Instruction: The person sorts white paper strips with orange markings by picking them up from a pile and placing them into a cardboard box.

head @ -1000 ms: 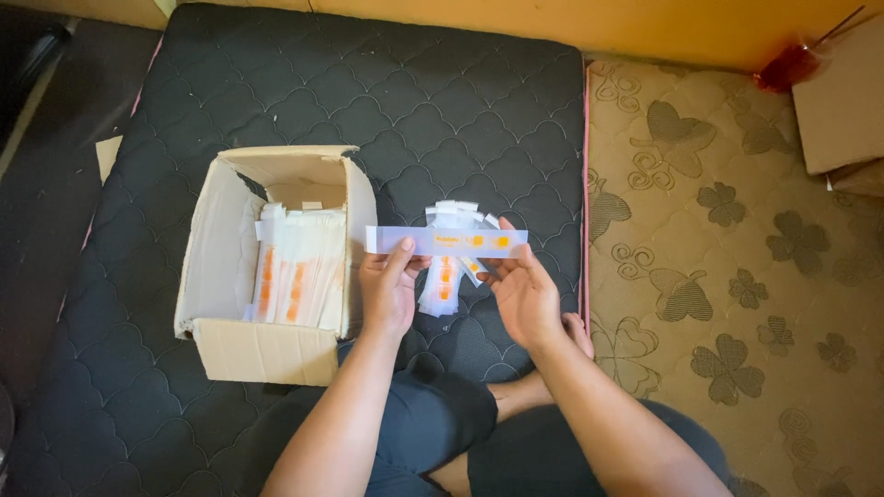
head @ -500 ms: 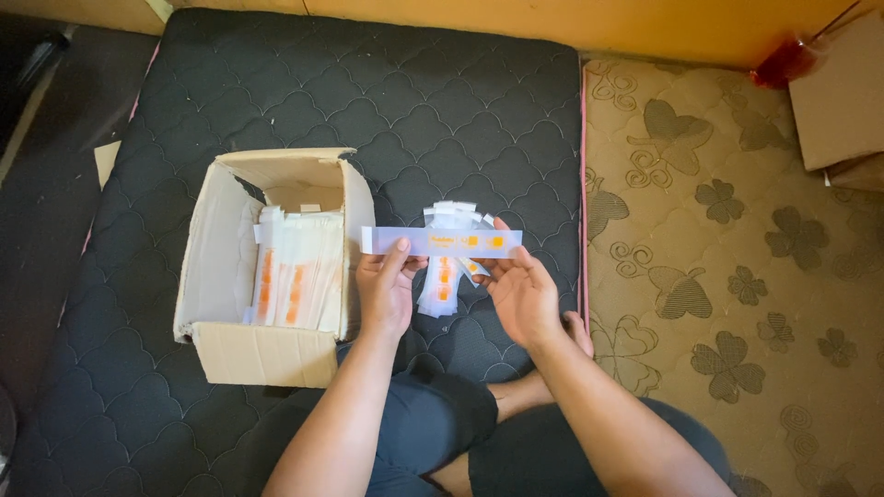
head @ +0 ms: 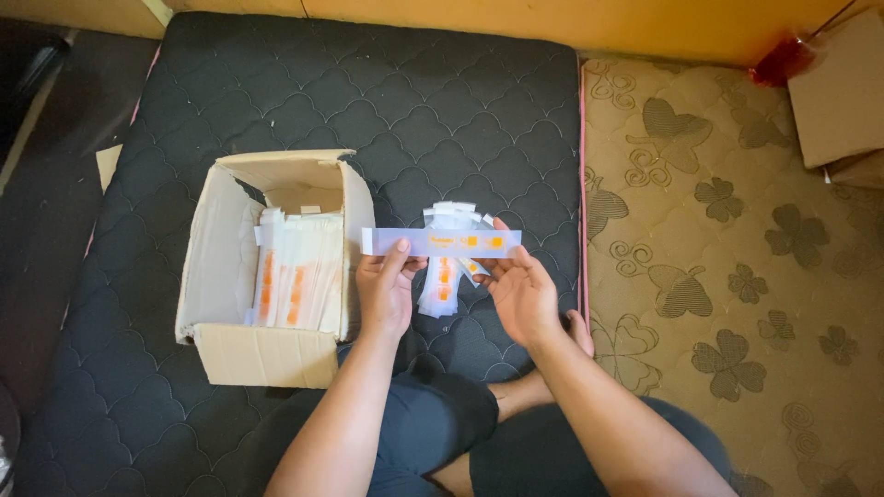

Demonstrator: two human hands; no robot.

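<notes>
At far left, on one black quilted mattress point(head: 414, 101), sits one open cardboard box point(head: 226, 276) holding a row of white packets with orange marks point(head: 295, 281). Beside it, the left hand point(head: 385, 294) and right hand point(head: 523, 296) each pinch one end of a single long pale strip point(head: 440, 242) with orange patches, held level above a fanned pile of similar packets point(head: 447, 276). At right lies one tan floral mattress point(head: 737, 276); a brown carton point(head: 843, 92) occupies the corner.

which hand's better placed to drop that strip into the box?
Probably left: the left hand grips the strip at the end beside the open cardboard box; the right hand is farther.
</notes>
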